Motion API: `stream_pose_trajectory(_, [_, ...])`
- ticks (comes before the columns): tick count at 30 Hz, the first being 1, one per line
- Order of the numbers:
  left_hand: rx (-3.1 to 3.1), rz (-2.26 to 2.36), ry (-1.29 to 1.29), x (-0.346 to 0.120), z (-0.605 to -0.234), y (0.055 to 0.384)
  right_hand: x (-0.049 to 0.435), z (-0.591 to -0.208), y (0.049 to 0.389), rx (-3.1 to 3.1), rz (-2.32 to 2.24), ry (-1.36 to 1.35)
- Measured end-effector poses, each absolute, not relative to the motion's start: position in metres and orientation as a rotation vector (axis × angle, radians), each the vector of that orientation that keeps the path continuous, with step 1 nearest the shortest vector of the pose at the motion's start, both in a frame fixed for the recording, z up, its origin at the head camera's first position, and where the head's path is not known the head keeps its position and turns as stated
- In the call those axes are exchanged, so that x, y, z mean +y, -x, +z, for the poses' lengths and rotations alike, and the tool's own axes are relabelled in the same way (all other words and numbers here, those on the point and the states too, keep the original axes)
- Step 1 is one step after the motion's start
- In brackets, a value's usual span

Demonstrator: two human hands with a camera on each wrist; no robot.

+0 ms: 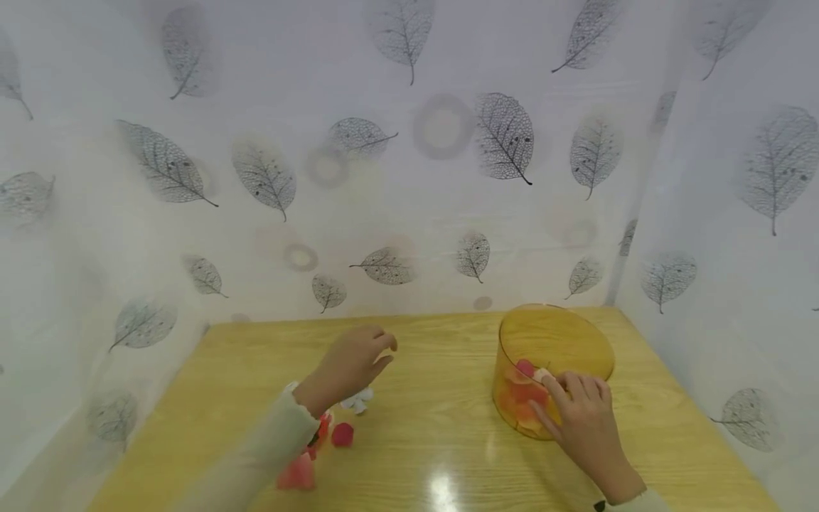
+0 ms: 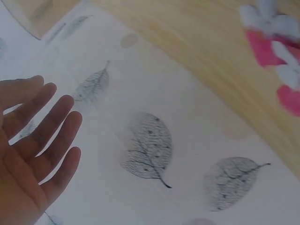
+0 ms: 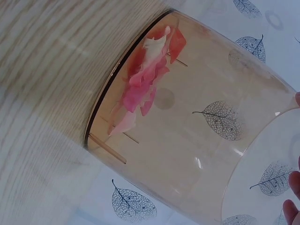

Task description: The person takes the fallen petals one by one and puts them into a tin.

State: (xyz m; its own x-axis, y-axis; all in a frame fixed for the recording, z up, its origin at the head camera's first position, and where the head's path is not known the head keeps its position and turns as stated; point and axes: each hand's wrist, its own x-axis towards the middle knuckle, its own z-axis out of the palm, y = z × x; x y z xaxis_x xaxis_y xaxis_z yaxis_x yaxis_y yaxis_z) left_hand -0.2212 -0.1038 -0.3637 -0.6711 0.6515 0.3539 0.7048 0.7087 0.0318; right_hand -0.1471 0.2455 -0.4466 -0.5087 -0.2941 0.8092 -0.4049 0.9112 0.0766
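My left hand (image 1: 348, 366) hovers above the wooden table, fingers relaxed and slightly spread, with nothing in it; the left wrist view shows the bare palm (image 2: 21, 178). Artificial flowers lie near that forearm: a white one (image 1: 358, 400), a dark pink one (image 1: 342, 434) and pink petals (image 1: 297, 473) partly behind the sleeve. On the right stands a transparent amber container (image 1: 512, 341). My right hand (image 1: 585, 419) grips its near rim, thumb outside and fingers over the edge. Pink, red and white flower pieces (image 3: 143, 79) lie at the container's bottom.
The light wooden table (image 1: 435, 398) is backed by a white curtain (image 1: 409, 206) with a dark leaf print, which also hangs at both sides. A bright reflection falls on the table's front middle. Thin stems (image 3: 108, 147) show through the container's wall.
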Motion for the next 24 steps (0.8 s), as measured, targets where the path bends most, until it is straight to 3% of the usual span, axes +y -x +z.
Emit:
stream_pose_trajectory(9, [-2.732,-0.167,1.096,-0.165,-0.417,0.21,0.246,-0.448,0.147,-2.166,0.155,-0.498])
stream_pose_trajectory(24, [-2.808,-0.047,1.264,-0.182,-0.47,0.194,0.245,-0.447,0.147,-2.142,0.177,-0.499])
